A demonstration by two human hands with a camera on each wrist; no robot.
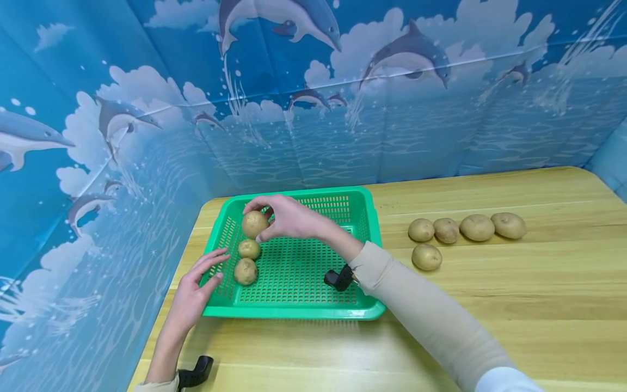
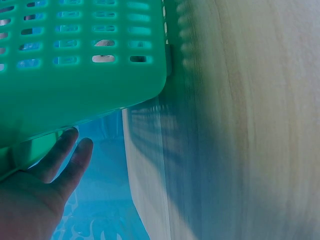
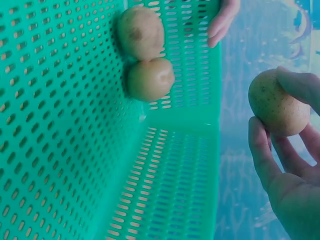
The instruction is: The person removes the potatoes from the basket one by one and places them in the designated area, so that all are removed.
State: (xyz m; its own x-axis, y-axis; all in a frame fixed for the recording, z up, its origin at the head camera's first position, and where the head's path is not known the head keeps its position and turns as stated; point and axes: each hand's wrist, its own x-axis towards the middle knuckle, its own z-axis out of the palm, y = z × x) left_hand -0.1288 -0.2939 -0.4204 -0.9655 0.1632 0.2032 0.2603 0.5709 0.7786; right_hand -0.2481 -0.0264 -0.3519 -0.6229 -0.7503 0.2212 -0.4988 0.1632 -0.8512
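My right hand (image 1: 293, 219) grips a potato (image 3: 278, 102) between curled fingers and thumb, above the far left part of a green plastic basket (image 1: 294, 314). Two more potatoes lie inside along the basket's left side: a small one (image 1: 249, 249) and, nearer me, another (image 1: 245, 271). On the basket's left rim my left hand (image 1: 196, 288) rests with its fingers fairly straight and spread. The left wrist view shows two of its fingers (image 2: 75, 165) beside the basket's outer wall (image 2: 90, 95); the rest of that hand is partly cut off.
To the right of the basket, several potatoes form a row on the wooden table (image 1: 514, 294), among them a large one (image 1: 477, 227). A single potato (image 1: 426, 257) lies in front of the row's left end. A dolphin-print curtain (image 1: 343, 141) hangs behind and to the left.
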